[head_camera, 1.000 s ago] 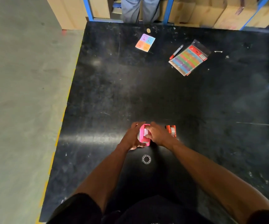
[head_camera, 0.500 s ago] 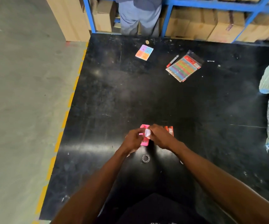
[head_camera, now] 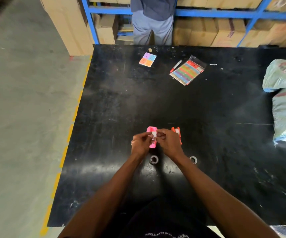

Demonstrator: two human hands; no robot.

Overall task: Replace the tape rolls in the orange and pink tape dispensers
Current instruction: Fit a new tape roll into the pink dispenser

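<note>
Black top, white chest lettering

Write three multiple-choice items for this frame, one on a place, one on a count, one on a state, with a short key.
1. Where is the orange dispenser relative to the pink dispenser?
A. To its right, partly behind the right hand
B. At the table's far edge
C. On the floor

2. How many loose tape rolls lie on the table near the wrists?
A. None
B. Two
C. Five

3. What are the hands doing?
A. Resting flat on the table
B. Both pinching a small white piece over the pink dispenser
C. Holding the marker

Key: 1 A, the orange body shows just past the right hand. 2 B, one tape roll lies between the wrists, and a second roll lies right of the right wrist. 3 B, left hand and right hand meet on the white piece.
</note>
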